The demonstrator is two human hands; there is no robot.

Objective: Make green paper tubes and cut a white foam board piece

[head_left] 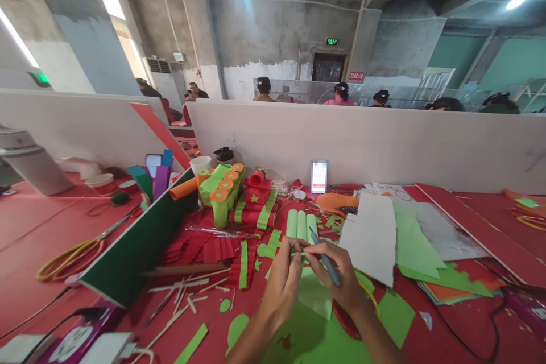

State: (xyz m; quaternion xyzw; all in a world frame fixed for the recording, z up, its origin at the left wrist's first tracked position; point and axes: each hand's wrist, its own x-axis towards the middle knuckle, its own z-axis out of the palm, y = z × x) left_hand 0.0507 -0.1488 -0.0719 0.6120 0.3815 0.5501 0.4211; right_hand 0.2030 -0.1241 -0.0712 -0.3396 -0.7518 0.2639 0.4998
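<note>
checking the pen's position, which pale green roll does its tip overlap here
The rightmost roll; the grey pen misses the middle roll and left roll.

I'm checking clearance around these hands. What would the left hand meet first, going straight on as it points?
Probably the pale green rolls just beyond the left hand, though this single view leaves its height relative to them unclear.
</note>
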